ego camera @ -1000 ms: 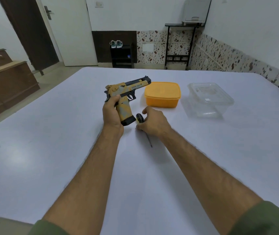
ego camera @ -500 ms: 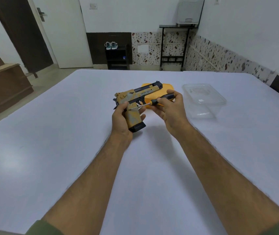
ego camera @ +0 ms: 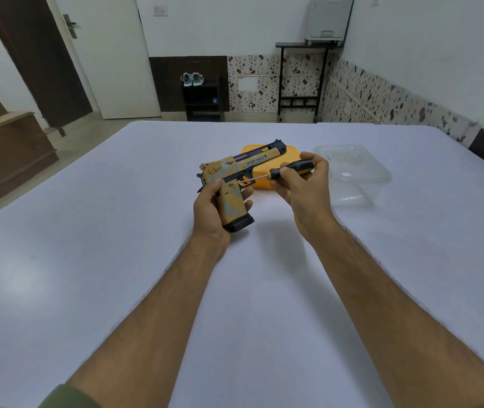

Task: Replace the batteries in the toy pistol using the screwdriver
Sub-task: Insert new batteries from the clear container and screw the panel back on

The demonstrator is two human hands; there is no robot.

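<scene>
Both hands up over the counter [ego camera: 87, 260]: toy pistol in the left, screwdriver in the right.

Left hand [ego camera: 210, 212] wraps the grip of the toy pistol [ego camera: 235, 178], held clear of the counter, barrel pointing away and to the right, black magazine base at the bottom. Right hand [ego camera: 301, 187] pinches the black-and-orange handle of the screwdriver [ego camera: 291, 169]; its thin shaft runs left, tip at the pistol's side just above the grip. Behind the pistol, an orange lidded box [ego camera: 260, 184] on the counter; right of it, a clear plastic container [ego camera: 352, 172]. 2 green sleeve cuffs at the bottom edge.
</scene>
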